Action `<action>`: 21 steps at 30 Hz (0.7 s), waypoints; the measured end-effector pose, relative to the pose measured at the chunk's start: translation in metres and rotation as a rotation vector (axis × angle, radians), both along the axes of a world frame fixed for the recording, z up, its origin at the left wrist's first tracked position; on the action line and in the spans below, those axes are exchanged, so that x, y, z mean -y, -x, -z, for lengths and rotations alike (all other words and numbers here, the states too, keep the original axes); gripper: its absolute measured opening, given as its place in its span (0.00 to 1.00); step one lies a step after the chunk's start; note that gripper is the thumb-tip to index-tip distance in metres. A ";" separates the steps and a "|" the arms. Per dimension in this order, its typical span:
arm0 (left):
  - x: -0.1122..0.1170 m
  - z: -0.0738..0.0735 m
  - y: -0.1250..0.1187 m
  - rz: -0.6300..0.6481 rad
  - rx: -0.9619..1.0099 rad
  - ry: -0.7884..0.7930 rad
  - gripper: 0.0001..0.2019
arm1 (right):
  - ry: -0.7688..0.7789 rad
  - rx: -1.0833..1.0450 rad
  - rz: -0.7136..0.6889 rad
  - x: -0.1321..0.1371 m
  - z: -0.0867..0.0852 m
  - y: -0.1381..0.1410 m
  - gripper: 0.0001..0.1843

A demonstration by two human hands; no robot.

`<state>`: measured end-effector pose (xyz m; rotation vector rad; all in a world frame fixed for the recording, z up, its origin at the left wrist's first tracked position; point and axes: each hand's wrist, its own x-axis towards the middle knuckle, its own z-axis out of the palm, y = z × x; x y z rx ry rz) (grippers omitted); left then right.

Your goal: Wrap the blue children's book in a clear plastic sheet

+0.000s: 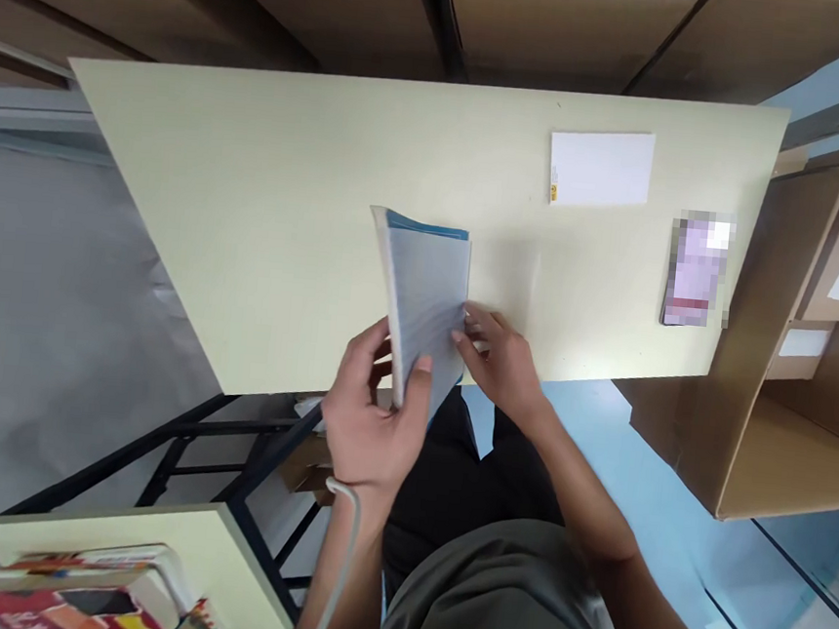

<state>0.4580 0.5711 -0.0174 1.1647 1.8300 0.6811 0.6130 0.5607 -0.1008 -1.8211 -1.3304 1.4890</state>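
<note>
A thin book (433, 286) with pale grey-white pages and a blue cover edge is tilted up above the front of the table. My left hand (377, 414) is closed around its lower left side, thumb over the pale face and fingers behind the spine. At its right edge, my right hand (500, 356) has its thumb and fingers pinched on the sheets. Just right of the book, a faint pale rectangle shows on the tabletop; whether it is a clear sheet or a shadow I cannot tell.
The cream table (254, 192) carries a white card (601, 169) and a blurred phone-like object (698, 270). Cardboard boxes (568, 34) line the back. An open carton (780, 385) stands right. Lower left, books (86, 599) lie on another cream surface (237, 553).
</note>
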 end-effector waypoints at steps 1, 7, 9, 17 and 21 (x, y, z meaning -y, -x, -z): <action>0.000 -0.004 -0.007 0.033 0.026 -0.011 0.20 | -0.010 -0.079 0.026 0.002 -0.006 -0.007 0.26; 0.005 0.006 -0.063 0.239 0.121 -0.085 0.15 | 0.004 -0.202 0.273 0.012 -0.051 -0.051 0.28; 0.010 0.021 -0.082 0.323 0.123 -0.123 0.19 | 0.015 -0.131 0.359 0.016 -0.054 -0.066 0.31; 0.007 0.078 -0.052 0.245 -0.002 -0.002 0.28 | -0.002 0.080 0.374 0.023 -0.003 -0.098 0.32; -0.005 0.093 -0.025 0.071 0.191 0.165 0.25 | -0.042 0.071 0.397 0.024 0.003 -0.097 0.31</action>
